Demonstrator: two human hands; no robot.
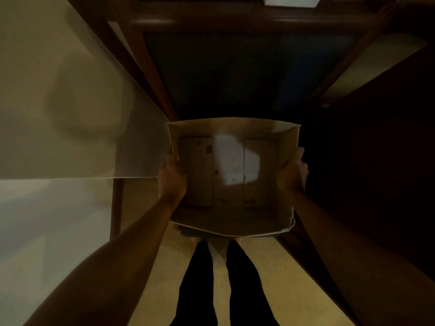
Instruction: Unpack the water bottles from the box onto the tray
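An open brown cardboard box (231, 128) hangs in front of me above the floor, seen from above. My left hand (171, 175) grips its left wall and my right hand (293, 171) grips its right wall. Inside I see only the bottom flaps and a pale patch of light or paper (235, 158); no water bottles show in it. No tray is in view. The scene is dim and a little blurred.
A pale surface (58, 102) with a sharp corner runs along my left, close to the box. Dark wooden framing (235, 22) and a dark panel lie ahead. My legs (219, 290) stand on a yellowish mat floor below the box. The right side is in deep shadow.
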